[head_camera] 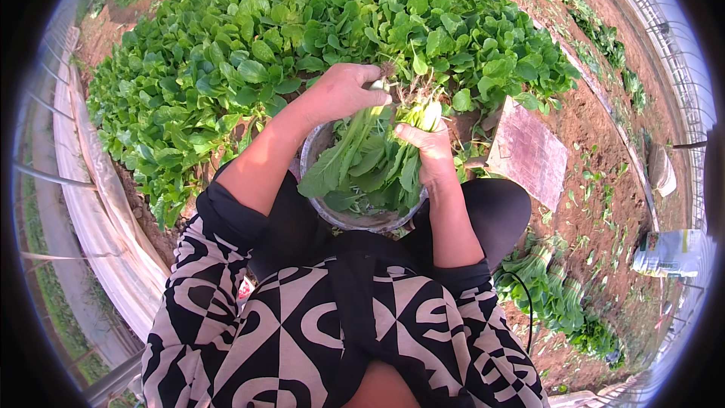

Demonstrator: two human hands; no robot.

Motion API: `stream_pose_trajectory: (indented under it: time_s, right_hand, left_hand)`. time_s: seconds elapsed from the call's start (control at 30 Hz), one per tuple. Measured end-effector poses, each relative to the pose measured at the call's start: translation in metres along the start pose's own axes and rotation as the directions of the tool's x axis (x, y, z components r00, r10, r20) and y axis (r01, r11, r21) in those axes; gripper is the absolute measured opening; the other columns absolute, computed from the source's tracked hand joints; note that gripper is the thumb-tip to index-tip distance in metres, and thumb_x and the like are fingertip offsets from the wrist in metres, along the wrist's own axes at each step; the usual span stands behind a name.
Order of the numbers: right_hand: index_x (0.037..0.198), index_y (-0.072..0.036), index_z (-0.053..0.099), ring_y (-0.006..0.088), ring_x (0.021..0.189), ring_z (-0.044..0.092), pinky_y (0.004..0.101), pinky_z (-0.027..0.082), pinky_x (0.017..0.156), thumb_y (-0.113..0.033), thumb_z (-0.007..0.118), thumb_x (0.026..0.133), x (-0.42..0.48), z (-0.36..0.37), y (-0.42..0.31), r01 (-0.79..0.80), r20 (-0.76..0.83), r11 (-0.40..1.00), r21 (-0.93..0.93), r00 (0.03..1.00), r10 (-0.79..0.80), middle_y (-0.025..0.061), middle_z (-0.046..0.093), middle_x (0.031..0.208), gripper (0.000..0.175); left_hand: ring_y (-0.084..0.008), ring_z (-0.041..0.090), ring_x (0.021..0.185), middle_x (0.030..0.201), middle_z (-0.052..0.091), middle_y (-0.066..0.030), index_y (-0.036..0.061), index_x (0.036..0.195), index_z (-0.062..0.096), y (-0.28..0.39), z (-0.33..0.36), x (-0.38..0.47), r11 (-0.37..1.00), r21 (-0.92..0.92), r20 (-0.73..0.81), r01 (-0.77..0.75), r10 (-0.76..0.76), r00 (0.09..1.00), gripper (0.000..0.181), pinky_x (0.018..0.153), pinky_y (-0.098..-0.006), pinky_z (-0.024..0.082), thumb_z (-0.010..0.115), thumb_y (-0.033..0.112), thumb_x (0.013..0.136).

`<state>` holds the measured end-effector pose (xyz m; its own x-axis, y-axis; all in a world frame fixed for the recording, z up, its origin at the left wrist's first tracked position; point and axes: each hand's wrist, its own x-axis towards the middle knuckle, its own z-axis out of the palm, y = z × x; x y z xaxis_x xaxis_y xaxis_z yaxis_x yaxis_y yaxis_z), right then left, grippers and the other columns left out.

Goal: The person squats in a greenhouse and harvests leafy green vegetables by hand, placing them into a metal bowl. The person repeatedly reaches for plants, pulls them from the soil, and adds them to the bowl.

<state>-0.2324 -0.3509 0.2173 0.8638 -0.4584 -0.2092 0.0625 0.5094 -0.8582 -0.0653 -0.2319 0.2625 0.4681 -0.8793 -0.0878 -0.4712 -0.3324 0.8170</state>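
My left hand [354, 89] pinches a single leafy green plant [358, 139] near its root end, with the soil-covered root pointing up and away from me. Just to the right, my right hand [431, 144] is closed around a bunch of leafy greens [426, 114]. Pale stems and thin roots stick out above that fist, while the leaves hang below it. Both sets of leaves droop over a round basin [362, 225] between my knees. Loose leaves lie inside the basin; its bottom is mostly hidden.
A dense bed of leafy greens [255, 62] spreads ahead. Right of my knee, a flat square board [529, 153] rests tilted. Several bundles of greens [546, 280] lie on the soil at lower right, near a printed bag [668, 254]. Pale sheeting [93, 181] runs along the left.
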Motion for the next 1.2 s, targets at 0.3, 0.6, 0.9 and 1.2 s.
stream_pose_trajectory:
  time_s: [0.3,0.6,0.9,1.2]
  right_hand:
    - [0.107,-0.002,0.063,0.0119,0.082,0.063,0.0272,0.051,0.076,0.004,0.073,0.074,0.001,-0.003,0.005,0.056,0.027,0.997,0.046,0.998,-0.057,0.0026,0.067,0.096,0.035]
    - [0.111,-0.003,0.06,0.0127,0.085,0.062,0.0278,0.051,0.078,0.004,0.074,0.074,-0.003,-0.002,0.004,0.065,0.05,0.998,0.019,0.997,-0.066,0.0032,0.066,0.1,0.041]
    - [0.116,0.001,0.057,0.0154,0.084,0.063,0.03,0.052,0.078,0.007,0.067,0.071,0.002,0.007,0.011,-0.077,0.117,0.995,-0.056,0.99,0.084,0.0059,0.065,0.099,0.046]
    - [0.115,0.0,0.058,0.0166,0.091,0.062,0.0308,0.049,0.083,0.007,0.065,0.069,0.018,0.012,0.026,-0.136,-0.014,0.94,-0.314,0.99,0.139,0.0066,0.066,0.099,0.048]
  left_hand:
    - [-0.0095,0.058,0.066,0.087,0.06,-0.0026,0.0032,0.125,0.056,0.014,0.014,-0.004,0.931,-0.338,0.181,0.138,-0.079,0.98,0.037,0.058,-0.0256,0.048,0.06,0.012,0.089]
    - [-0.0107,0.06,0.071,0.093,0.063,-0.0051,0.0023,0.124,0.056,0.015,0.024,-0.008,0.917,-0.389,0.085,0.086,-0.058,0.995,0.036,0.06,-0.0258,0.05,0.059,0.007,0.088]
    - [-0.0331,0.063,0.084,0.095,0.063,-0.0197,0.0006,0.108,0.057,0.01,-0.003,-0.005,0.989,0.098,0.248,-0.107,0.079,0.965,0.027,0.075,-0.0386,0.049,0.056,0.01,0.082]
    - [-0.0324,0.063,0.091,0.097,0.066,-0.0169,0.006,0.104,0.067,-0.193,-0.021,0.009,0.944,0.317,0.321,0.091,-0.196,0.927,0.03,0.081,-0.0418,0.049,0.062,0.025,0.081]
